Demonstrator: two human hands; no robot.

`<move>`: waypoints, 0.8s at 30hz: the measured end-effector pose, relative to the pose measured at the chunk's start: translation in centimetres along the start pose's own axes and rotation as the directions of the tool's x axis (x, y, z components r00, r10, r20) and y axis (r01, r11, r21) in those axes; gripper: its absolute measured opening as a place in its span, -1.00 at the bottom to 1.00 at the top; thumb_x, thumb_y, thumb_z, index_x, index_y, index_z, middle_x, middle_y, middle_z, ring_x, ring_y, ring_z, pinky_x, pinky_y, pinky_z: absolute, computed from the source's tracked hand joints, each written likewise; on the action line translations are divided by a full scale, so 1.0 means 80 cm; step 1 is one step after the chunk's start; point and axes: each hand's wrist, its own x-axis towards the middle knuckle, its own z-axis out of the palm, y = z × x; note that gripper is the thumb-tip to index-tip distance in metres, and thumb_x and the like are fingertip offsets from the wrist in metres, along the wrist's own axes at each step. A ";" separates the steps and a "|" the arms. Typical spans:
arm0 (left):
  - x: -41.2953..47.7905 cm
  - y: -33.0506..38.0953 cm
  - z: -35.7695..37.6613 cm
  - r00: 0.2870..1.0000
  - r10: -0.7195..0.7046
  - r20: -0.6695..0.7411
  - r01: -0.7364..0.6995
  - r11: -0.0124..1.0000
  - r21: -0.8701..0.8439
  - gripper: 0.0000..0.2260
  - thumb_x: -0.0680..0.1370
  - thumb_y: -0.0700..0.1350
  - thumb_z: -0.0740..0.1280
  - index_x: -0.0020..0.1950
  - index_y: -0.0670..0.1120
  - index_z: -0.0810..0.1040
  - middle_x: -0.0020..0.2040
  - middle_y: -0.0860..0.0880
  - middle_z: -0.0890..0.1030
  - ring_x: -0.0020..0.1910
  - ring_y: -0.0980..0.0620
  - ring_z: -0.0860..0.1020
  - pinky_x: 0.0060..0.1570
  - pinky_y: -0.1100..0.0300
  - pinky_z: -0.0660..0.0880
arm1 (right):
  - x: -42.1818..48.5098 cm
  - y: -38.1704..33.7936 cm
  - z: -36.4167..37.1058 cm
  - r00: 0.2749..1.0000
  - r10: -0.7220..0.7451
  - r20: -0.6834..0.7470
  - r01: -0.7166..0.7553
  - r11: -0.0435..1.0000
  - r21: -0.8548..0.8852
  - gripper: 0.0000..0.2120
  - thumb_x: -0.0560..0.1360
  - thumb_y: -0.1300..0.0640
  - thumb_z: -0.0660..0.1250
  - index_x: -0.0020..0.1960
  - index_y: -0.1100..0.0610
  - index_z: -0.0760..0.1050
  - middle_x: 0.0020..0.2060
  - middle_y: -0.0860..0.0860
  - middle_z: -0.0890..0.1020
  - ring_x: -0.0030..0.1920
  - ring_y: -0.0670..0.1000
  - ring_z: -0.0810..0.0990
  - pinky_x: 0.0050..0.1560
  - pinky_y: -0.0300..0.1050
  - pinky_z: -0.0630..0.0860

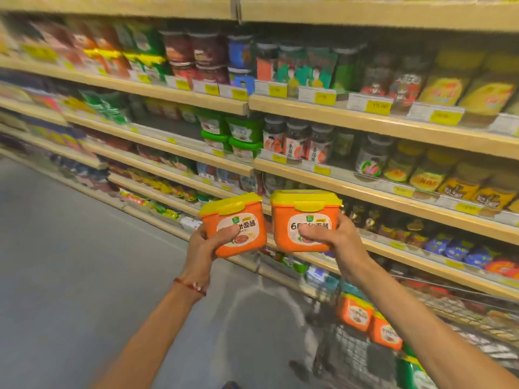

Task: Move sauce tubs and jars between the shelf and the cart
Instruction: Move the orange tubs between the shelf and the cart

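A: Obs.: left hand [202,245] grips one orange tub [234,226], and right hand [334,237] grips a second tub [304,220]. Both are upright, side by side, before the shelf [365,192].
B: Labels?
A: Thumbs cover part; the rest is blurred. Cart [354,357], cut off low right, holds two more tubs [354,313]. Aisle floor [70,248] stretches left.
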 end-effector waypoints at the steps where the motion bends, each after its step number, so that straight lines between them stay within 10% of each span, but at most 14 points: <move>1: 0.014 0.013 -0.022 1.000 0.008 -0.003 -0.008 1.000 0.006 -0.40 0.16 -0.01 0.59 0.19 -0.10 0.65 0.07 -0.15 0.73 0.02 -0.14 0.72 -0.11 0.07 0.67 | 0.014 -0.002 0.025 1.000 -0.008 -0.007 0.008 1.000 -0.004 -0.24 0.02 -0.03 0.67 0.16 0.20 0.60 -0.04 0.11 0.78 -0.04 0.13 0.78 -0.11 -0.07 0.68; 5: 0.063 0.062 -0.104 0.999 0.033 -0.019 -0.032 0.999 0.016 -0.35 0.15 -0.01 0.60 0.22 -0.12 0.63 0.09 -0.16 0.73 0.04 -0.15 0.72 -0.12 0.08 0.67 | 0.063 -0.007 0.117 1.000 -0.027 -0.010 0.027 1.000 -0.001 -0.21 0.03 -0.05 0.67 0.20 0.21 0.60 0.01 0.14 0.77 0.01 0.17 0.76 -0.01 0.01 0.68; 15: 0.174 0.122 -0.237 0.995 0.076 -0.068 -0.076 0.997 -0.003 -0.43 0.13 -0.03 0.60 0.13 -0.11 0.67 0.06 -0.16 0.73 0.01 -0.17 0.72 -0.13 0.05 0.67 | 0.174 -0.011 0.266 0.998 0.015 0.060 -0.018 0.998 0.053 -0.32 0.18 0.19 0.69 0.23 0.31 0.54 -0.12 0.16 0.72 -0.42 -0.10 0.67 -0.49 -0.34 0.50; 20: 0.256 0.134 -0.281 0.994 0.072 -0.086 -0.072 0.997 -0.003 -0.32 0.14 -0.01 0.60 0.23 -0.18 0.62 0.10 -0.19 0.72 0.05 -0.21 0.70 -0.10 0.05 0.68 | 0.266 0.009 0.324 0.998 0.012 0.058 -0.014 1.000 0.026 -0.16 0.02 -0.02 0.68 0.23 0.23 0.58 -0.01 0.14 0.77 -0.02 0.16 0.77 -0.05 0.04 0.68; 24: 0.343 0.144 -0.317 0.994 0.064 -0.085 -0.064 0.998 0.003 -0.35 0.14 -0.03 0.60 0.21 -0.16 0.63 0.10 -0.19 0.72 0.04 -0.20 0.71 -0.08 0.02 0.68 | 0.351 0.018 0.365 0.996 0.039 0.081 -0.042 0.999 0.027 -0.27 0.10 0.12 0.68 0.23 0.21 0.56 -0.03 0.10 0.78 -0.03 0.12 0.77 -0.12 -0.09 0.68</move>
